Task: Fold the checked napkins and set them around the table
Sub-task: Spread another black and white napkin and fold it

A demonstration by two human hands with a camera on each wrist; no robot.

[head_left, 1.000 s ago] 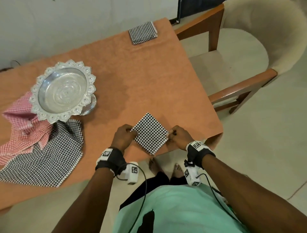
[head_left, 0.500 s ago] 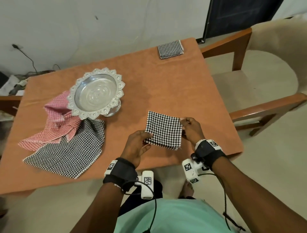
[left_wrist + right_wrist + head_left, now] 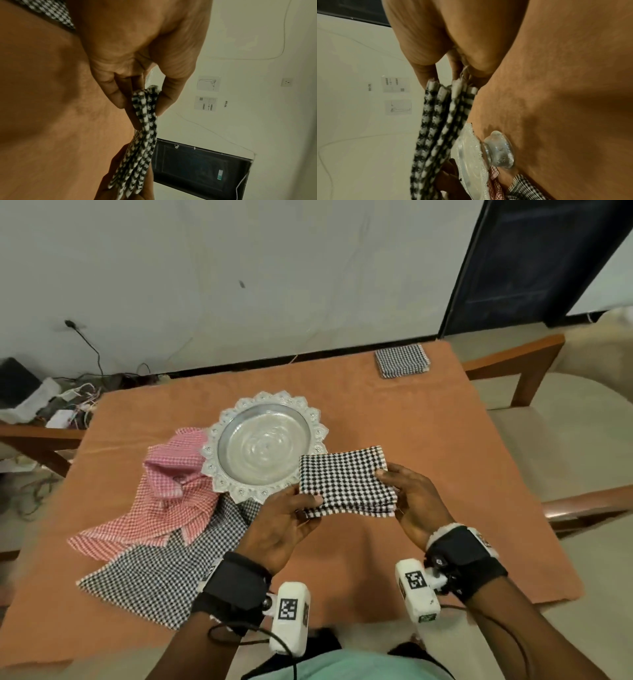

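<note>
Black-checked napkins [image 3: 346,479]: three. Red-checked napkin [image 3: 161,501]: one. Silver dish [image 3: 263,445]: one. Hands [image 3: 284,522]: two.

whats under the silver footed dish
The silver footed dish stands on the orange tablecloth. The red checked napkin and black checked napkin reach under its rim; how far is hidden.

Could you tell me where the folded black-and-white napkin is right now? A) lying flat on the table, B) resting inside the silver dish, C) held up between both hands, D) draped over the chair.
C: the left hand and right hand each pinch an edge of the folded napkin, lifted off the table.
</note>
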